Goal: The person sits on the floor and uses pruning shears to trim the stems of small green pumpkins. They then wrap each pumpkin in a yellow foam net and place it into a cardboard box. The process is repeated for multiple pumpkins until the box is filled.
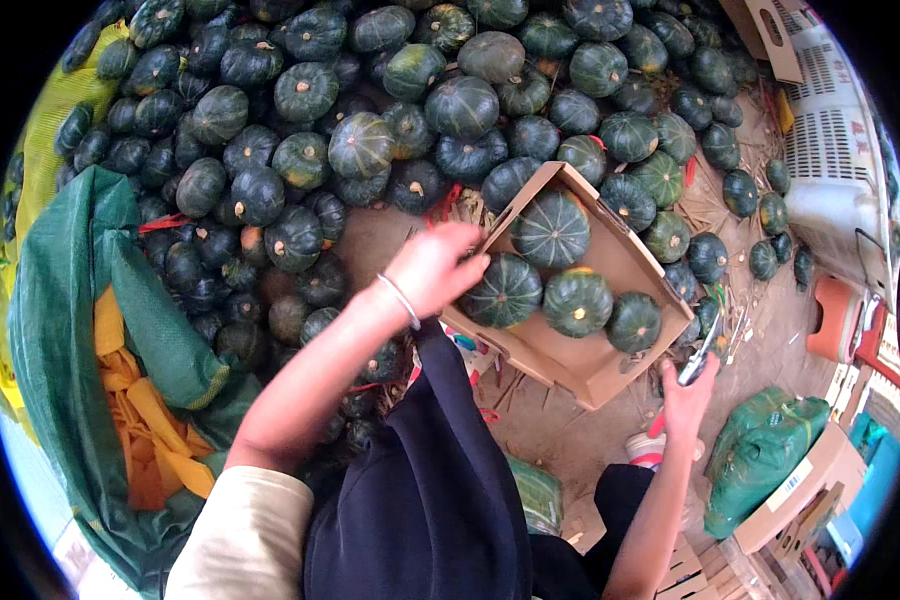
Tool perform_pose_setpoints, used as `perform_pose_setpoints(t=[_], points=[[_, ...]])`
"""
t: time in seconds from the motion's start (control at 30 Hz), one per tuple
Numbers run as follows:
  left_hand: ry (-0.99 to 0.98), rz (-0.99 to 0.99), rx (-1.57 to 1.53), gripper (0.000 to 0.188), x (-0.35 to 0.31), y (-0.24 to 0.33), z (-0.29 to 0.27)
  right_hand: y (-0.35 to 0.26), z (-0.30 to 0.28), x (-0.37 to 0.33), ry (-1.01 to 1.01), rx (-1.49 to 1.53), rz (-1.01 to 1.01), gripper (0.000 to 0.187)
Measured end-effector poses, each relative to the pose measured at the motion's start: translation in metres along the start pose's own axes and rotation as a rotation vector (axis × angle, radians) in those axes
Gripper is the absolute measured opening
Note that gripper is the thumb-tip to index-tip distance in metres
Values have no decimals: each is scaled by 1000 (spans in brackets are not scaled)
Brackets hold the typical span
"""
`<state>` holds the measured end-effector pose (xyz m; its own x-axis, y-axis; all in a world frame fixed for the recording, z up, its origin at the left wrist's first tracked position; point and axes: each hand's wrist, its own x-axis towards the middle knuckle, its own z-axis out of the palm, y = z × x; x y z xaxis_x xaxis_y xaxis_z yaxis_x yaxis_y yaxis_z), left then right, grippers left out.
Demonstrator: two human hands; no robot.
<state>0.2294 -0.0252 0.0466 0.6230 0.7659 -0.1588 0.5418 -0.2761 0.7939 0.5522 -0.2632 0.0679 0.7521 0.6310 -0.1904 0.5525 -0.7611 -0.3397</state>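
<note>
A shallow cardboard box (610,385) lies tilted in front of me with several dark green squash inside, among them a large striped squash (551,229). My left hand (436,270) is at the box's left rim, beside the left squash (502,291). Its fingers are stretched out and apart, with nothing visible in them; whether they touch the squash or the rim I cannot tell. My right hand (688,395) is closed around red-handled shears (698,367), right of the box's near corner. The grip hides most of the handle.
A large heap of green squash (360,145) fills the far side and the left. Nearer left sits a green sack (60,290) with orange pieces. At the right are a white plastic crate (832,190), a green bag (765,445) and a cardboard carton (805,490).
</note>
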Motion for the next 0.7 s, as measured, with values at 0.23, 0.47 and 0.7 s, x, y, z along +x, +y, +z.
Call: perform_pose_setpoints(t=[0.23, 0.47, 0.7], points=[[228, 236, 703, 61, 87, -49, 6, 29, 58, -28, -170, 688, 209, 43], [214, 141, 685, 67, 105, -54, 15, 24, 52, -69, -156, 619, 254, 44], [-1, -215, -806, 72, 61, -54, -24, 52, 56, -123, -82, 625, 351, 47]])
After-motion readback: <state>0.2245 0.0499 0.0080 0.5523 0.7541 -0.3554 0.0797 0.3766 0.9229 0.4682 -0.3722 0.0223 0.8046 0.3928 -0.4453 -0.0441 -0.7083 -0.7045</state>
